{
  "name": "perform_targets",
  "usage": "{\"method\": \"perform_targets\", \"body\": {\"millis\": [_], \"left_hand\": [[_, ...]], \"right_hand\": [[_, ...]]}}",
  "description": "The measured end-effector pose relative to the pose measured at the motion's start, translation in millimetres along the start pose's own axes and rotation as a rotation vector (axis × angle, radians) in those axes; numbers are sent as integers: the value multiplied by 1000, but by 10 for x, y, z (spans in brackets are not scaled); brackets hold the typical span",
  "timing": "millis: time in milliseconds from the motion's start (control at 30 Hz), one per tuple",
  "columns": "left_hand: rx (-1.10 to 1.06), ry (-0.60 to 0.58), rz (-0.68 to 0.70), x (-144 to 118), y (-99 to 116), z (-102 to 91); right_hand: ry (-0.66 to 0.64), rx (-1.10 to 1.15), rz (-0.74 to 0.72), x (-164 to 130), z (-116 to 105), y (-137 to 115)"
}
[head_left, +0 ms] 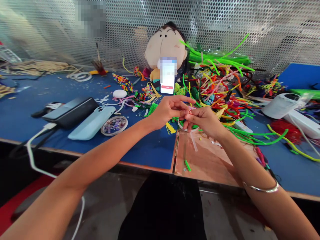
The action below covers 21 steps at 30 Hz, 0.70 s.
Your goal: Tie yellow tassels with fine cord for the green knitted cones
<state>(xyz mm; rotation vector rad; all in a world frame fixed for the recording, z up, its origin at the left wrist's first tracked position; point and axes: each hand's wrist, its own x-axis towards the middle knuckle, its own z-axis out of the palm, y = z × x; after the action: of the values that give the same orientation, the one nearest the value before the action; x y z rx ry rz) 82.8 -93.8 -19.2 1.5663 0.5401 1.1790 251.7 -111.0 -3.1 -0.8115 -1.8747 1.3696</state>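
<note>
My left hand [168,110] and my right hand [203,120] meet above the table's middle, fingertips pinched together on a small pink piece [191,108] between them. What the piece is I cannot tell; it is mostly hidden by the fingers. A yellow tassel [170,128] lies just below my left hand. Under my right hand sits a small white round dish [186,128]. A silver bangle [262,189] circles my right wrist. Right behind the hands spreads a heap of coloured pipe cleaners [220,86].
A propped phone [168,76] leans on a plush doll [165,43] at the back. Left lie a black power bank [71,111], a pale blue phone [92,122] and a bead dish [114,125]. A white tape roll [281,105] stands right. Perforated metal wall [275,26] behind.
</note>
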Motion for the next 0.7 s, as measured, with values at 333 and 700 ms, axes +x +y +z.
{"method": "perform_targets", "body": {"millis": [333,700], "left_hand": [[-219,-76,-191,-1,5,30],[-92,-121,-139,16,68,7]], "right_hand": [[158,-76,-67,35,78,125],[301,-379,-153,21,152,132]]}}
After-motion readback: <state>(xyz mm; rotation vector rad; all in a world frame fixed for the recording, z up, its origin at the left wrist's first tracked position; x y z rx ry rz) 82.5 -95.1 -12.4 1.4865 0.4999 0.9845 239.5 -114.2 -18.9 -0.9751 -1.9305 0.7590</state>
